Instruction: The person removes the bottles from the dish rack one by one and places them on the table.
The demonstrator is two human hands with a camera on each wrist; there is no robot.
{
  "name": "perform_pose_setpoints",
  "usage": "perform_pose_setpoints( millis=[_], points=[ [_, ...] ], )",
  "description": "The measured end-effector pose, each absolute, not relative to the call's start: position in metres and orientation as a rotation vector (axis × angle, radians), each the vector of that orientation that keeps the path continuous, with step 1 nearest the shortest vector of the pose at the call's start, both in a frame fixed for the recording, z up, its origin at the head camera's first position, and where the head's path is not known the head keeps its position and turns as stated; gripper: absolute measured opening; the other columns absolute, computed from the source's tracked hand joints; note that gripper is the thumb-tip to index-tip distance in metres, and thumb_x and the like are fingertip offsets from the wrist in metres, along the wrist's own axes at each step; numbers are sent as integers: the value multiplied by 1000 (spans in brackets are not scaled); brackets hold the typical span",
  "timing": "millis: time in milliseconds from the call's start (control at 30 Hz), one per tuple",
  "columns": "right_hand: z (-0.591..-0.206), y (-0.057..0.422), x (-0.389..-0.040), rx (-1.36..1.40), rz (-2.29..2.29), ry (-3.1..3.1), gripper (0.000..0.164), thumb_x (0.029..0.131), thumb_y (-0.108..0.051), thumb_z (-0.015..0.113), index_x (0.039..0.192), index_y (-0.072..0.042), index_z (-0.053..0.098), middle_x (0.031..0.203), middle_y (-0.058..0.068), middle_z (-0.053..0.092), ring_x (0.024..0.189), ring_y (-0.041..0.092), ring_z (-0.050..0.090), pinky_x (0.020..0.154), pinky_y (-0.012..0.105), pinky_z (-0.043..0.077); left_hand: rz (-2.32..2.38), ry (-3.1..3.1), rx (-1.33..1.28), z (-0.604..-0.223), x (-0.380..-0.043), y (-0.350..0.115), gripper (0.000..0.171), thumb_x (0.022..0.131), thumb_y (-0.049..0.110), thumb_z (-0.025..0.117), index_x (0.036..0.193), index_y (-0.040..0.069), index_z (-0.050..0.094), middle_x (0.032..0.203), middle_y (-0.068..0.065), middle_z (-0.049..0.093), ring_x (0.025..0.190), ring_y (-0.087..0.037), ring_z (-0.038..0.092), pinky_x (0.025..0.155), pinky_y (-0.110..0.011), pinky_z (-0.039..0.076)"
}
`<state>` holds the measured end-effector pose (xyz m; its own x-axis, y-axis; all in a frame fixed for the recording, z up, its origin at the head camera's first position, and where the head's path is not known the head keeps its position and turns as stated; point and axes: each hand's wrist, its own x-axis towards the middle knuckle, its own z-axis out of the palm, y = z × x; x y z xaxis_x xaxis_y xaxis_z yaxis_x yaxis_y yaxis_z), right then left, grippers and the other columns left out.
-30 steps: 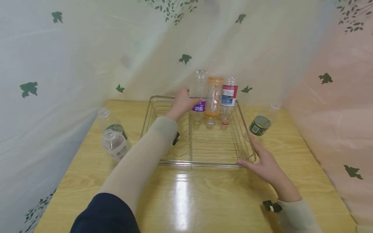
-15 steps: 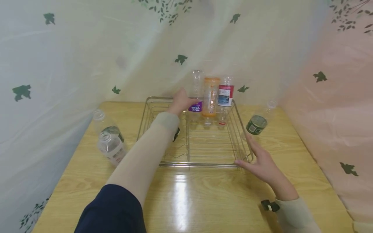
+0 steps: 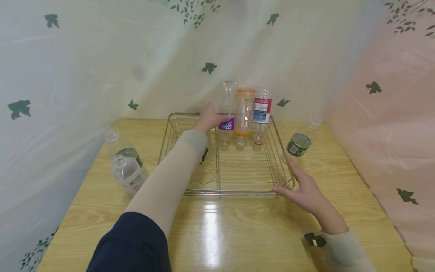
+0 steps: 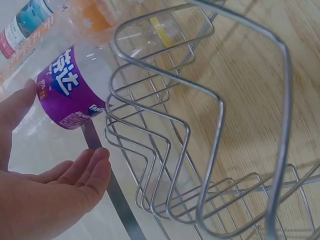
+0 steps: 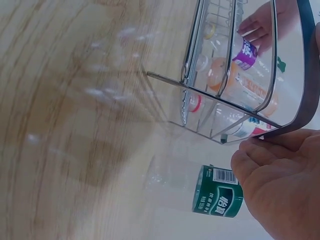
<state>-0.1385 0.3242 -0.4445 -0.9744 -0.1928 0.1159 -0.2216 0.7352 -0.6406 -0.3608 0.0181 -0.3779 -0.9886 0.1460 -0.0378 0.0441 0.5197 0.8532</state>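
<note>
Three empty plastic bottles stand upside down in the back of a wire rack [image 3: 234, 193]. They are a bottle with a purple label [image 3: 226, 124], one with orange markings [image 3: 244, 111] and one with a red-and-blue label [image 3: 262, 109]. My left hand [image 3: 207, 119] reaches over the rack's left part. In the left wrist view, its thumb meets the purple label's edge, while its loosely bent fingers are apart from the bottle. At the front right corner, my right hand [image 3: 308, 193] touches the rack, thumb at the front rim and fingers extended along the side.
A clear bottle with a green label [image 3: 299, 144] stands on the wooden table [image 3: 258, 234] right of the rack. Two more clear bottles are on the left, one with a green label [image 3: 115, 140] behind one with a pale label [image 3: 130, 177]. A patterned curtain [image 3: 163, 68] hangs behind.
The head view has shifted slightly, so everything appears a little further left. Both hands, the rack and the bottles keep their places relative to each other.
</note>
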Motion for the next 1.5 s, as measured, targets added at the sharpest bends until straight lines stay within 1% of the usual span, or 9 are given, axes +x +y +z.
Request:
perform_pose_setpoints(
  millis=[300,467,633,733,933,1033,1167,1367,1500],
  points=[
    [-445,326,-138,332,1081,-2899,111,83,-45,85,165,-21,13,167,15,16,146,48,22,109,73,26,1446,2622,116,-386,-365,27,65,86,35,84,131,3,51,111,-7,57,102,-22,58,93,-36,53],
    [-445,326,-139,336,1106,-2887,112,82,-44,86,165,-20,14,167,16,16,146,47,23,110,70,27,1406,2666,140,-386,-363,31,66,85,34,84,132,0,52,113,-9,58,104,-25,58,95,-40,52],
    [-446,325,-139,347,1111,-2879,112,82,-43,87,165,-20,15,166,17,16,146,48,23,110,70,27,1358,2688,140,-389,-366,32,62,85,35,85,128,0,55,110,-8,59,101,-24,58,92,-38,53],
    [-446,325,-138,346,1115,-2873,113,81,-42,87,165,-19,15,166,17,15,145,49,23,110,70,27,1389,2666,146,-387,-365,32,58,85,33,84,125,1,57,109,-8,60,100,-24,59,91,-38,53],
    [-444,325,-138,330,1109,-2887,112,82,-43,86,165,-17,16,166,16,16,145,48,23,111,69,27,1465,2672,170,-381,-359,32,52,85,25,84,120,-3,58,108,-12,61,99,-28,60,88,-40,54],
    [-442,324,-139,329,1100,-2902,111,82,-44,86,165,-17,15,166,16,16,145,48,23,111,69,27,1460,2675,159,-380,-359,31,59,86,26,83,128,-4,55,116,-15,61,105,-30,60,92,-40,53],
    [-440,324,-139,345,1086,-2907,111,83,-44,85,165,-16,15,166,17,16,145,50,24,111,70,27,1490,2646,138,-375,-357,31,69,87,28,82,139,-2,48,127,-16,57,115,-31,57,99,-40,51],
    [-439,323,-139,354,1061,-2906,111,83,-44,85,164,-14,16,165,19,18,144,50,25,111,69,27,1478,2673,188,-366,-348,31,78,87,30,82,145,-3,41,138,-20,52,125,-34,52,105,-42,47],
    [-440,323,-139,350,1050,-2911,111,83,-44,85,164,-13,16,165,19,18,144,50,24,111,69,27,1500,2662,215,-360,-340,28,78,87,28,82,145,-5,41,139,-21,51,125,-34,52,105,-42,48]
  ],
)
